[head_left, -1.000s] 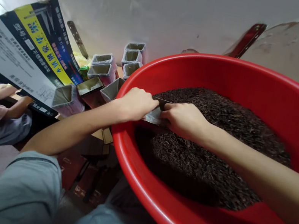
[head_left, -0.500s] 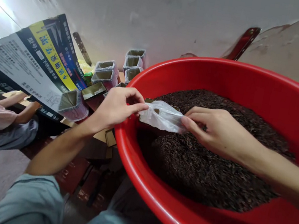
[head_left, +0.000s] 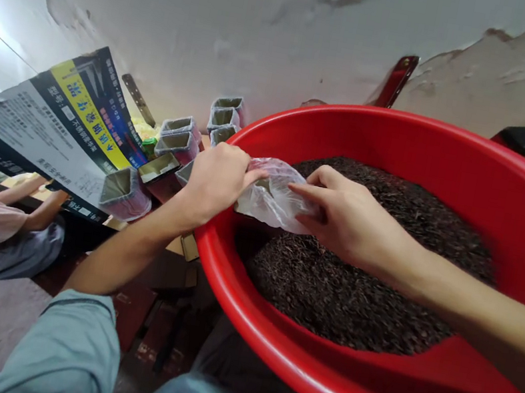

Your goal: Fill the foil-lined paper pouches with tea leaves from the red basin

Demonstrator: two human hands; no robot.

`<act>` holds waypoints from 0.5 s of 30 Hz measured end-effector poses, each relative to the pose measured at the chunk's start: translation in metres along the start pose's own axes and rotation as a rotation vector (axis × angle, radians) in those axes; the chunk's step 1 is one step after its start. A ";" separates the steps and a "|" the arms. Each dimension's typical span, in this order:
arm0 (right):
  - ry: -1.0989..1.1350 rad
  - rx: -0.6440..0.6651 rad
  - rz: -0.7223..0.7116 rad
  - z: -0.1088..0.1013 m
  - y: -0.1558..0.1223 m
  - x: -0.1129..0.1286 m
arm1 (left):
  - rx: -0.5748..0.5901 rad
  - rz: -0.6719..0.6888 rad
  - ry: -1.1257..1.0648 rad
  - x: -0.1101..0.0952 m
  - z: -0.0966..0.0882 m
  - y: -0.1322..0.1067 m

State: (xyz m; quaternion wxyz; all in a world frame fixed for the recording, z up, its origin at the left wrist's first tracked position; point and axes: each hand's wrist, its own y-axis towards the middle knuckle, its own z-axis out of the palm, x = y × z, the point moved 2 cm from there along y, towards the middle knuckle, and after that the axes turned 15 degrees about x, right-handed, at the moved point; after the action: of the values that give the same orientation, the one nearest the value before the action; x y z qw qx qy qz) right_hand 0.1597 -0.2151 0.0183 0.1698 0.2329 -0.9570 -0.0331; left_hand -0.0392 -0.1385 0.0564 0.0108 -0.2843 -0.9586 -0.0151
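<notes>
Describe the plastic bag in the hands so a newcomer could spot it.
Start at the big red basin of dark leaves. At its left rim, the left hand and right hand pinch a crumpled clear plastic bag between them. Unlike the lined square tins beyond, it is loose and held.

A clear plastic bag hung over dark loose dried leaves in a round red plastic basin, with open square metal tins clustered left of it.

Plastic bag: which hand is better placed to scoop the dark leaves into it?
Probably the right hand: it lies over the leaves, while the left hand grips the bag at the rim of the red basin.
</notes>
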 end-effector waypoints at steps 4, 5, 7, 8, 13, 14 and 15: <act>-0.018 0.051 0.085 0.012 -0.004 -0.010 | 0.083 0.064 0.084 0.017 0.005 0.000; -0.021 0.068 0.120 0.017 -0.004 -0.014 | 0.105 0.091 0.091 0.021 0.007 0.000; -0.030 0.106 0.180 0.028 0.000 -0.020 | 0.186 0.154 0.094 0.026 0.015 0.003; -0.034 0.128 0.201 0.033 0.004 -0.023 | 0.235 0.193 0.084 0.028 0.019 0.006; 0.040 0.139 0.191 0.054 0.020 -0.027 | 0.311 0.319 -0.107 0.038 0.033 0.022; 0.069 0.105 0.178 0.057 0.022 -0.028 | 0.310 0.321 -0.158 0.041 0.034 0.023; 0.097 0.070 0.166 0.059 0.024 -0.028 | 0.312 0.318 -0.204 0.045 0.036 0.024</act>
State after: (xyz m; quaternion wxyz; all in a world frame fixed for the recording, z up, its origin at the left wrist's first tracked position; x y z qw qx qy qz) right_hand 0.1522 -0.1815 -0.0427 0.2098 0.1600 -0.9642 0.0257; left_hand -0.0641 -0.0923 0.0222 -0.0400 -0.4266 -0.8886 0.1640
